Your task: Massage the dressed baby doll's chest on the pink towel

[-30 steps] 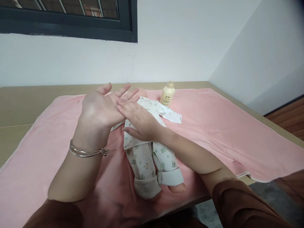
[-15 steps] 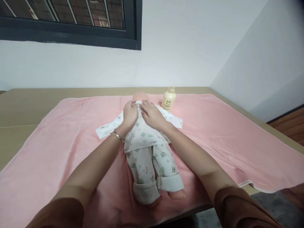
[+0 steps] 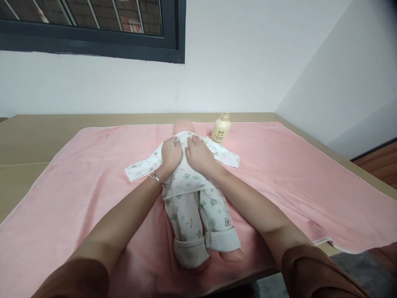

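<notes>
A baby doll (image 3: 183, 126) lies stretched out on a pink blanket, its head at the far end and no face visible. It wears a white printed shirt (image 3: 186, 178) and matching trousers (image 3: 186, 219) with turned-up cuffs. On the upper left of the shirt rests my left hand (image 3: 171, 154), its fingers laid over the cloth and partly hidden from view. Beside it, my right hand (image 3: 199, 154) lies flat on the upper right of the torso, fingers extended. A narrow strip of shirt shows between both hands. Neither hand grips anything.
A pale yellow bottle (image 3: 221, 128) stands on the blanket right of the doll's head. The pink blanket (image 3: 294, 182) covers most of a tan padded table (image 3: 43, 130), which meets a white wall (image 3: 232, 62). Above left is a dark-framed window (image 3: 173, 29).
Both my hands have slid a little down the doll's torso, away from the neck, uncovering the shirt's collar. The doll and bottle stay in place.
</notes>
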Demonstrator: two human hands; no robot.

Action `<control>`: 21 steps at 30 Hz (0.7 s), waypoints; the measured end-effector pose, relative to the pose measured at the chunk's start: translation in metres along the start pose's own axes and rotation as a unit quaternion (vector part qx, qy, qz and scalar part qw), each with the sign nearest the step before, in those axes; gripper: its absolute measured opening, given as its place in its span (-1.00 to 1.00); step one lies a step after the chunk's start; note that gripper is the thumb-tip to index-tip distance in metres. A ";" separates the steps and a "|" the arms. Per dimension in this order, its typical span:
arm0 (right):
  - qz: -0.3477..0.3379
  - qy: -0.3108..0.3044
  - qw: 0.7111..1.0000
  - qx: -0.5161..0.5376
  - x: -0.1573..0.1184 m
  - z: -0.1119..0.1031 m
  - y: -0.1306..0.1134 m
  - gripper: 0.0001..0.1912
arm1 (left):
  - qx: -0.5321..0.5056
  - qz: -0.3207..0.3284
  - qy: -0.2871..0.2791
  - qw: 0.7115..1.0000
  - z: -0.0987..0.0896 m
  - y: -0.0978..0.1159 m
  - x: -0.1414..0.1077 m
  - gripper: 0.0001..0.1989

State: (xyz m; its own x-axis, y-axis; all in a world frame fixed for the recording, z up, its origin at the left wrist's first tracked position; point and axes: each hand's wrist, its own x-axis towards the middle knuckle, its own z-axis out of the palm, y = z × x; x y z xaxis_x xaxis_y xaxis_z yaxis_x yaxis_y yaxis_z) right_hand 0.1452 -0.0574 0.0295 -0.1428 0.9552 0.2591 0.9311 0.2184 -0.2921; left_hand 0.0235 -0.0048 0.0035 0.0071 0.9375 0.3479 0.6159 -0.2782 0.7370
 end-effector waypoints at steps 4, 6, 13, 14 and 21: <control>-0.119 -0.016 0.991 0.051 0.005 0.001 0.007 -0.44 | -0.017 0.010 -0.001 1.000 -0.001 -0.002 -0.001 -0.57; -0.086 -0.022 0.993 0.078 0.012 -0.001 0.020 -0.45 | -0.009 0.007 0.003 1.000 -0.001 -0.001 -0.002 -0.56; 0.069 -0.017 0.997 -0.020 -0.001 -0.004 -0.004 -0.37 | 0.014 -0.001 -0.003 1.000 -0.001 0.002 0.000 -0.55; 0.046 -0.018 0.998 -0.035 -0.005 -0.003 -0.012 -0.38 | 0.012 0.001 -0.003 1.000 -0.001 0.002 0.000 -0.57; -0.046 -0.020 0.997 0.050 0.011 -0.006 0.014 -0.46 | 0.037 0.029 -0.005 0.999 -0.001 0.002 0.000 -0.63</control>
State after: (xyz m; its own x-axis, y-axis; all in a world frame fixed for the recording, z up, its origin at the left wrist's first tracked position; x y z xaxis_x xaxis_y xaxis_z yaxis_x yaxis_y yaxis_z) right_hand 0.1585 -0.0447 0.0337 -0.2412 0.9371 0.2522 0.8758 0.3221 -0.3595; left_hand 0.0240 -0.0054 0.0059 0.0525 0.9223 0.3828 0.6706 -0.3166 0.6708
